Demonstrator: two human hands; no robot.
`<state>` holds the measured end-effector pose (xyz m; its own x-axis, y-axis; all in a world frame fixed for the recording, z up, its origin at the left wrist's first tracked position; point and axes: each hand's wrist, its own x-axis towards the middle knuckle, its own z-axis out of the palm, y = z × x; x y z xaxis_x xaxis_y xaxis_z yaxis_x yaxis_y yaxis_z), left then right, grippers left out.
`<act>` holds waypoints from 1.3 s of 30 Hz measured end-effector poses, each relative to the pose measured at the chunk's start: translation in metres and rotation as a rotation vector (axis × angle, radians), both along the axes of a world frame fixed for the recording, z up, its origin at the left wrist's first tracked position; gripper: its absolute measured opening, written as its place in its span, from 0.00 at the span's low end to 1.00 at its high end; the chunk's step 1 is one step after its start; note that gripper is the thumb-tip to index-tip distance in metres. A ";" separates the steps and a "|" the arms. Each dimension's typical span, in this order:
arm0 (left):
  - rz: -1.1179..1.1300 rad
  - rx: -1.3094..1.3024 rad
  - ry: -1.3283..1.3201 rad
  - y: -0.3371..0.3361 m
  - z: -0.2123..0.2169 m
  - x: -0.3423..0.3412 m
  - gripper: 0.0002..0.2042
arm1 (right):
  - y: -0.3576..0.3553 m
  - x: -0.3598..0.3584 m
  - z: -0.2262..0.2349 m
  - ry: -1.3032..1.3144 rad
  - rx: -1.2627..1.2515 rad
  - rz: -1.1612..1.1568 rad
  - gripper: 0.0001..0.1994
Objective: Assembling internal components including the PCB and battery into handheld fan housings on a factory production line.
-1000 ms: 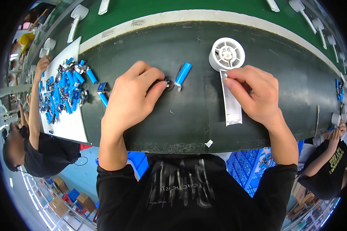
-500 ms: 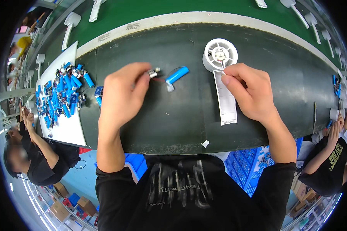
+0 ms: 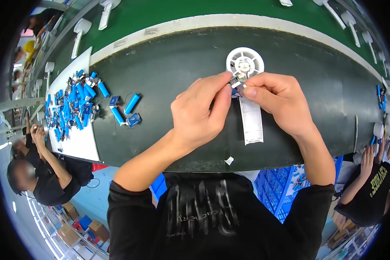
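At the near side of the white fan head [image 3: 245,66], my left grip [image 3: 200,105] pinches a small circuit board [image 3: 235,82]; my right grip [image 3: 282,99] pinches a tiny pale piece [image 3: 244,86].

I look down on a dark counter [image 3: 160,65] with a pale strip [image 3: 177,29] along its far edge. At my left lies a white board [image 3: 84,149] bearing a heap of blue cylindrical battery cells [image 3: 80,91], with loose cells [image 3: 132,104] just beside it. A white handheld-fan housing [image 3: 252,123] rests right of centre, a white scrap [image 3: 229,160] near the close edge.
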<state>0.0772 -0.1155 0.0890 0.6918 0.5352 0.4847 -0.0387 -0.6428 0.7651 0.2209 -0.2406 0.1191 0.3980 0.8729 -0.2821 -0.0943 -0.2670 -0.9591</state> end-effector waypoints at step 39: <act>-0.070 0.102 -0.013 -0.003 -0.002 -0.005 0.12 | 0.003 -0.006 -0.024 -1.157 0.392 -0.171 0.09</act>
<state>0.0723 -0.1185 0.0871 0.7190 0.4335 0.5433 -0.0953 -0.7128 0.6949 0.2153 -0.2379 0.0947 0.3566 0.7310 0.5818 0.8581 -0.0101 -0.5134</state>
